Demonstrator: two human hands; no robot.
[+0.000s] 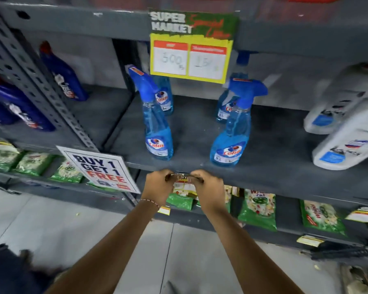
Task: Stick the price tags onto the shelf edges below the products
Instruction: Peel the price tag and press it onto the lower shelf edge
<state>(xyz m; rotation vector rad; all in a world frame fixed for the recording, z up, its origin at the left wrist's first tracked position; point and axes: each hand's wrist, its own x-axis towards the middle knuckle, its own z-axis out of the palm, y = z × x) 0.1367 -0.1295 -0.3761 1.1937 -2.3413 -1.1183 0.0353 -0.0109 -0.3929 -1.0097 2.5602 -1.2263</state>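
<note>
Grey metal shelf (263, 177) over pale tiled floor (94, 219); blue spray bottles (158, 143) upright on top, green packets (257, 209) below. Small printed price tag (182, 183) at near shelf edge, pinched by left hand (159, 185) and right hand (208, 187), fingers closed.

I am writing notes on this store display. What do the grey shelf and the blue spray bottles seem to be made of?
The grey shelf looks like painted metal with a matt finish: its upright post has rows of punched holes. The blue spray bottles look like clear plastic, probably glossy: liquid shows through the walls, under opaque blue trigger heads.
</note>
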